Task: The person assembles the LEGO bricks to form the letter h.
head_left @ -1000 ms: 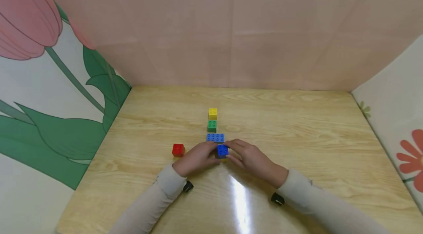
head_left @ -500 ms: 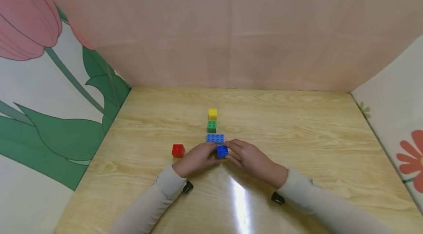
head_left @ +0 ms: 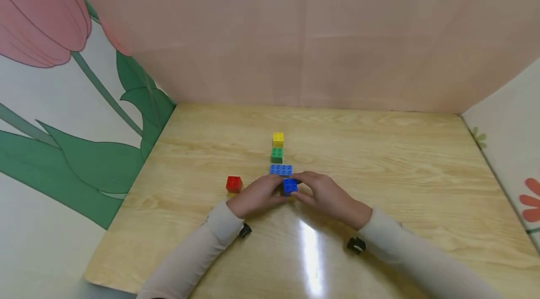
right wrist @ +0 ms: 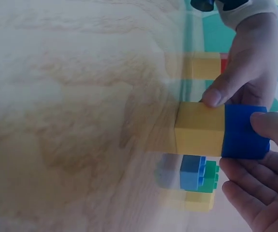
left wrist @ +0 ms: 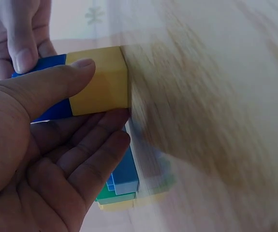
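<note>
A blue block sits on top of a yellow block, the two standing stacked on the table between the hands. The left hand pinches the yellow block, its thumb on the near side and fingers on the far side. From the right, the right hand holds the blue block, as the right wrist view shows with its thumb on the blue face. Just behind the stack lies a longer light-blue block, with a green block and a yellow block farther back.
Left of the left hand stands a red block on a yellow one. The wooden table meets a pinkish backdrop behind and flower-patterned panels at both sides. Small black devices are at both wrists.
The head view has shifted slightly, so everything appears a little higher and to the right. Both hands keep their places at the stack, and the blocks look unmoved on the table.
</note>
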Demonstrator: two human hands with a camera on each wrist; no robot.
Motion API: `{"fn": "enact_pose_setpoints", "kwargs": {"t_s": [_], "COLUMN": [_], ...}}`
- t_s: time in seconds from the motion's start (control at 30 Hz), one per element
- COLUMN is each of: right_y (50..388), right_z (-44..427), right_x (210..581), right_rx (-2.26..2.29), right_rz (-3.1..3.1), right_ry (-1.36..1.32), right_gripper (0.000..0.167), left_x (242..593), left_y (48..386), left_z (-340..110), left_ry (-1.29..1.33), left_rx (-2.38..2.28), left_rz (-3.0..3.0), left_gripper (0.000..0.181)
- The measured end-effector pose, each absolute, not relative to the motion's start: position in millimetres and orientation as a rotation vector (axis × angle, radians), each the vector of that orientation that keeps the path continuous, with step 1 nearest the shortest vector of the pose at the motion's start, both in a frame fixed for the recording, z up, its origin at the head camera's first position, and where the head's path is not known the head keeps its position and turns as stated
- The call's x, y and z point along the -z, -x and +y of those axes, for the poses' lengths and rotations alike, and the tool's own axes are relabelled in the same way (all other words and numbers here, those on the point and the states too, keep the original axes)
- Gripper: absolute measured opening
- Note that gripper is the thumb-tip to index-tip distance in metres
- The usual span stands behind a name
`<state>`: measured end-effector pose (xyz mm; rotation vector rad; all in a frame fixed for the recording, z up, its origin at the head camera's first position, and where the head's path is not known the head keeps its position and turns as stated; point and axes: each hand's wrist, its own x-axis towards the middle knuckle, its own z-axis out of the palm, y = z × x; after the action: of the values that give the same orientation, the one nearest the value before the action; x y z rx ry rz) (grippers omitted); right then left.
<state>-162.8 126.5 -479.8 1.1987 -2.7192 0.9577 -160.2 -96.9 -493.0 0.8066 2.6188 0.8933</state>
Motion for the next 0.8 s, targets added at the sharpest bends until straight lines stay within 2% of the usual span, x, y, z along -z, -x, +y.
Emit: {"fn": "enact_pose_setpoints", "kwargs": {"t_s": [0.4, 0.8], "right_y": [167.5, 169.3], "right_z": [127.1, 125.5], "right_x": [479.3, 475.9], "right_rx": [-0.925, -0.901], "right_rz": [-2.685, -2.767], "right_ry": [-1.269, -1.266], "right_gripper": [0.041, 0.041], "left_x": [492.2, 493.4], "left_y": [160.5, 162.4], "left_z": [-96.0, -97.0], "left_ry": [-0.841, -0.819], "left_rx": [-0.872, -0.863], "left_rz": [2.635, 2.621], "left_gripper": [0.035, 0.039]}}
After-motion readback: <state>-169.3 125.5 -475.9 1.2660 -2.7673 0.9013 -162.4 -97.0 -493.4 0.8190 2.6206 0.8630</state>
